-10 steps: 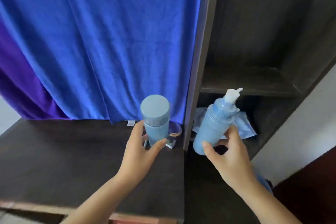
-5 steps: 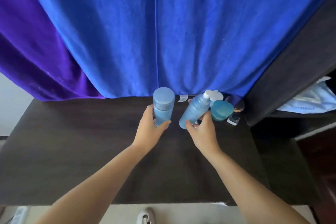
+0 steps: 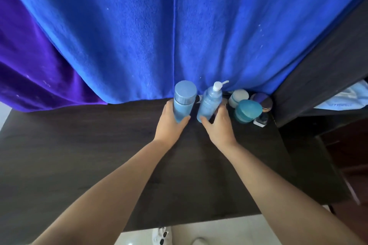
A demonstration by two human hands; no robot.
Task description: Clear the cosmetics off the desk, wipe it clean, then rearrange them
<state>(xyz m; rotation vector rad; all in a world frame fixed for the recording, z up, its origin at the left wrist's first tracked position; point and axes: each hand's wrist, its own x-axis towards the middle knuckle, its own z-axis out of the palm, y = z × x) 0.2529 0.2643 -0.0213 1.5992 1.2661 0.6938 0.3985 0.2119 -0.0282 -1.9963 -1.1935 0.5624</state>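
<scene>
My left hand (image 3: 170,125) grips a light blue capped bottle (image 3: 184,99) that stands upright near the back of the dark desk (image 3: 89,145). Just to its right, my right hand (image 3: 218,127) holds a blue pump bottle (image 3: 210,101) with a white pump head, also upright. Right of both bottles are a teal-lidded jar (image 3: 248,110), a white-lidded jar (image 3: 238,97), a round dark blue compact (image 3: 261,100) and a small dark bottle on a white base (image 3: 261,119), all at the back right corner of the desk.
A blue cloth (image 3: 179,32) and a purple cloth (image 3: 29,65) hang behind the desk. A dark shelf unit (image 3: 322,69) rises at the right, with a light blue pack (image 3: 346,97) on its shelf. Pale floor and white shoes (image 3: 162,235) show below the desk's front edge.
The view swung left from the shelf to the desk. My right hand carried the pump bottle from the shelf side to beside the capped bottle and tilted it upright. My left hand kept its hold.
</scene>
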